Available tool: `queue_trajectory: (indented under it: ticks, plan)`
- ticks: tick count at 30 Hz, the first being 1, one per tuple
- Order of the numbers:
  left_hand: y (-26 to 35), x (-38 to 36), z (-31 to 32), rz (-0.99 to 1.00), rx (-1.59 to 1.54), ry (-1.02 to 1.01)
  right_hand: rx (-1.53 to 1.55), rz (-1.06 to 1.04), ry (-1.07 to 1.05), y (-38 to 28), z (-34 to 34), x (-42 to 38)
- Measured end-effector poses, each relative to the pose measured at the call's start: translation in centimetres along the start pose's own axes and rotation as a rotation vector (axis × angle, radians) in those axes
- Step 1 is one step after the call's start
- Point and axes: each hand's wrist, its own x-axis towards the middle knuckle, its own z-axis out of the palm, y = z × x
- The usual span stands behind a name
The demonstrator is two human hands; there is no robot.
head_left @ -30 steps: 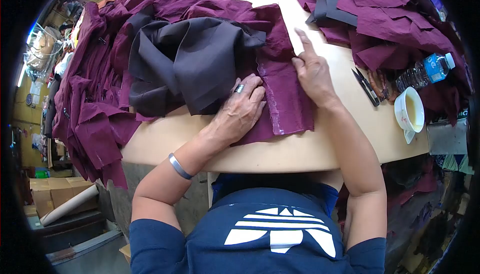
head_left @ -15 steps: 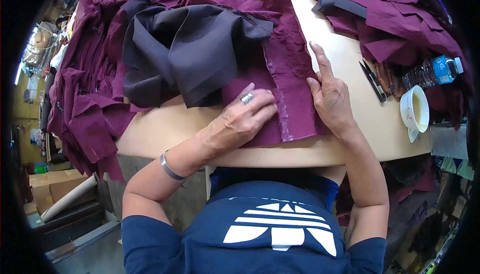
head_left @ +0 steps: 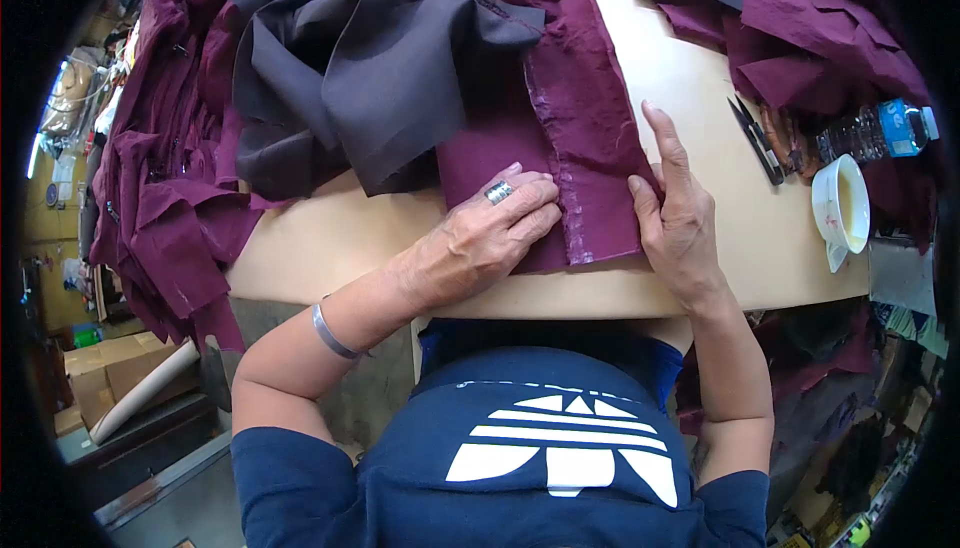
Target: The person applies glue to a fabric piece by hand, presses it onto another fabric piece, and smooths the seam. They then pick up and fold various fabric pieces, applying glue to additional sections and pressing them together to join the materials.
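Note:
A maroon fabric piece (head_left: 605,163) lies flat at the table's front edge, a whitish, frayed-looking strip running down its length. My left hand (head_left: 490,228), with a ring on one finger, rests on it; the fingers are curled together and their tips are at the strip, partly hidden. Beside the fabric's right edge is my right hand (head_left: 680,228), index finger stretched out and thumb apart, the other fingers bent. It grips nothing that I can see. Dark grey cloth (head_left: 390,78) lies crumpled over the upper left of the maroon piece.
Maroon garments (head_left: 165,178) heap up on the left and hang over the table edge. More maroon pieces (head_left: 800,38) lie at the back right. Near the right edge are dark slim tools (head_left: 757,143), a water bottle (head_left: 880,132) and a white cup (head_left: 828,213) with pale contents.
The view has shifted slightly. My right hand has moved a little right and down along the fabric's edge. My left fingertips have come closer to the whitish strip.

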Motion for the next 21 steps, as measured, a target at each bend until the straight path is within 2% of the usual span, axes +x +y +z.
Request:
queue_trajectory:
  ticks: [2,7,15,21]
  plan:
    - [0.1,-0.5,0.0,-0.017,-0.003,-0.014,-0.018,0.015,0.025,-0.1,0.1,-0.3]
    - [0.4,-0.9,-0.2,-0.047,-0.032,-0.058,-0.020,-0.101,0.042,0.1,-0.1,-1.0]
    - [0.3,-1.0,-0.2,-0.042,-0.021,-0.070,0.011,-0.078,0.024,0.1,-0.1,-1.1]
    - [0.6,-1.1,-0.6,-0.032,0.086,-0.172,0.017,-0.125,0.035,0.2,-0.1,-0.9]
